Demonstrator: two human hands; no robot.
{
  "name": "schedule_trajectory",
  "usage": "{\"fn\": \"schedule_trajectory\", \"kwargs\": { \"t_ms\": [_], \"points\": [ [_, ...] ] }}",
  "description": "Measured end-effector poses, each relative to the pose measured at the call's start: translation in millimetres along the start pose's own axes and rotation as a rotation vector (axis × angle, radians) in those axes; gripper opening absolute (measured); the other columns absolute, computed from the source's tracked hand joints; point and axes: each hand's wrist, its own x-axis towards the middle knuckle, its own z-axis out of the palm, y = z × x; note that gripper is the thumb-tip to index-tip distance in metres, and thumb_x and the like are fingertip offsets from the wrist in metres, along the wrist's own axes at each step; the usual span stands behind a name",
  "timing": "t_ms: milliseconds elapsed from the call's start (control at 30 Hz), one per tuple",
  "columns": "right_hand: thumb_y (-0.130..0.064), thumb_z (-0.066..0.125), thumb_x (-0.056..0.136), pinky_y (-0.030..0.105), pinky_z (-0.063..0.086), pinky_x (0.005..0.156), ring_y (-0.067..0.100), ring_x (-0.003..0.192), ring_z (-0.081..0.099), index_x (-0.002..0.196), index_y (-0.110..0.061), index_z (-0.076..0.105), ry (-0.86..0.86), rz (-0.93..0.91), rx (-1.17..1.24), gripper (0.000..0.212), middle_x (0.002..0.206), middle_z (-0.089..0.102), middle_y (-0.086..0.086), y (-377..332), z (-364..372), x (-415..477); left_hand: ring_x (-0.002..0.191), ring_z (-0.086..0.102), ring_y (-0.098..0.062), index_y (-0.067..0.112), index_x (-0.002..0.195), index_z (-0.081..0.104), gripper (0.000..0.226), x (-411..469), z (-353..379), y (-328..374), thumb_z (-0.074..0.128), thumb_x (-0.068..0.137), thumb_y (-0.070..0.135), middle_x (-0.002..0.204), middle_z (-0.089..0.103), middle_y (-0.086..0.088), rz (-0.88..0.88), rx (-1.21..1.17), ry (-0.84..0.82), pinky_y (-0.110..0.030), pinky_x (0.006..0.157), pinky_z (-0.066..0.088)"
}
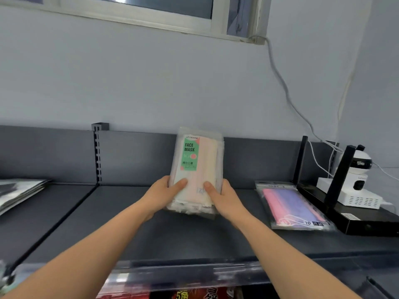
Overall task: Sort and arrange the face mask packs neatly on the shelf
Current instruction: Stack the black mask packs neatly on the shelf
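A stack of clear face mask packs [199, 167] with a green "FACE MASK" label and pastel masks stands tilted up in the middle of the dark grey shelf [172, 234], its lower end on the shelf. My left hand [164, 193] grips its lower left corner, thumb on the front. My right hand [222, 196] grips the lower right corner the same way. Another pack [291, 207] with pink and purple masks lies flat on the shelf to the right. Several dark packs [19, 193] lie stacked at the far left.
A black router with two upright antennas [336, 182] and a white camera [360, 167] on a white box stand at the right end. White cables hang down the wall. A slotted upright [98, 154] divides the shelf's back panel. Red packages show below the front rail.
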Motion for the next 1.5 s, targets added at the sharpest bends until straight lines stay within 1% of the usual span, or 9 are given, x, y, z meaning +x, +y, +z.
{"fn": "schedule_trajectory", "kwargs": {
  "t_ms": [300,500,633,800,933,1100,1300,1400,1500],
  "points": [
    [-0.058,0.054,0.09,0.038,0.052,0.093,0.015,0.102,0.063,0.118,-0.015,0.052,-0.145,0.016,0.017,0.052,0.112,0.065,-0.003,-44.2,75.1,-7.6,0.094,0.069,-0.019,0.014,0.111,0.064,0.046,-49.8,-78.6,-7.7,0.051,0.092,0.054,0.105,0.072,0.0,-0.062,0.136,0.218,-0.041,0.091,0.054],
    [-0.075,0.05,0.076,0.032,0.051,0.069,0.018,0.086,0.066,0.112,-0.017,0.059,-0.224,0.032,0.017,0.069,0.101,0.071,0.0,-72.7,128.6,-17.5,0.097,0.067,-0.017,0.019,0.119,0.053,0.039,-77.5,-129.1,-12.5,0.052,0.093,0.048,0.111,0.069,0.002,-0.053,0.168,0.308,-0.041,0.092,0.052],
    [-0.067,0.051,0.086,0.031,0.049,0.065,0.016,0.076,0.064,0.109,-0.016,0.062,-0.238,0.032,-0.014,0.057,0.095,0.073,0.002,-88.9,166.7,-20.4,0.1,0.065,-0.021,0.018,0.125,0.044,0.043,-89.4,-164.5,-22.6,0.053,0.093,0.046,0.116,0.065,0.0,-0.08,0.199,0.338,-0.039,0.092,0.051],
    [-0.061,0.049,0.091,0.025,0.045,0.055,0.011,0.059,0.057,0.105,-0.014,0.066,-0.262,0.061,-0.038,0.051,0.082,0.07,0.003,-110.0,216.7,-23.5,0.106,0.059,-0.019,0.021,0.15,0.024,0.062,-99.7,-211.4,-32.1,0.048,0.097,0.043,0.136,0.054,0.002,-0.055,0.266,0.325,-0.034,0.09,0.046],
    [-0.054,0.048,0.096,0.018,0.036,0.04,0.005,0.045,0.047,0.097,-0.016,0.065,-0.28,0.096,-0.019,0.042,0.066,0.059,-0.004,-125.0,251.4,-27.2,0.103,0.054,-0.019,0.024,0.149,0.024,0.053,-106.5,-244.7,-38.0,0.039,0.101,0.042,0.138,0.053,0.0,-0.061,0.35,0.281,-0.031,0.088,0.042],
    [-0.055,0.046,0.096,0.022,0.035,0.046,0.012,0.054,0.045,0.077,-0.019,0.054,-0.259,0.176,-0.067,0.041,0.066,0.052,-0.002,-139.6,284.1,-31.6,0.124,0.049,-0.025,0.021,0.149,0.028,0.051,-102.1,-282.2,-56.3,0.034,0.102,0.039,0.146,0.046,-0.002,-0.167,0.393,0.19,-0.026,0.09,0.036],
    [-0.059,0.045,0.094,0.023,0.034,0.044,0.015,0.06,0.048,0.11,-0.008,0.062,-0.25,0.251,-0.113,0.055,0.084,0.061,0.004,-140.6,310.9,-30.1,0.108,0.055,-0.02,0.025,0.134,0.044,0.039,-94.6,-306.4,-70.9,0.044,0.095,0.034,0.13,0.059,0.002,-0.207,0.4,0.127,-0.032,0.091,0.042],
    [-0.055,0.046,0.096,0.023,0.036,0.048,0.014,0.062,0.048,0.113,-0.008,0.059,-0.269,0.286,-0.12,0.051,0.081,0.058,0.002,-142.6,317.1,-29.3,0.104,0.056,-0.019,0.023,0.133,0.045,0.039,-93.2,-311.3,-72.7,0.045,0.095,0.032,0.129,0.059,0.0,-0.208,0.455,0.119,-0.029,0.085,0.041],
    [-0.05,0.048,0.097,0.022,0.038,0.05,0.013,0.064,0.048,0.112,-0.008,0.057,-0.27,0.302,-0.094,0.046,0.082,0.056,0.0,-141.8,323.4,-28.9,0.114,0.055,-0.023,0.021,0.135,0.045,0.041,-91.3,-314.6,-74.0,0.045,0.095,0.031,0.133,0.058,-0.003,-0.214,0.524,0.109,-0.03,0.091,0.042]
  ]
}}
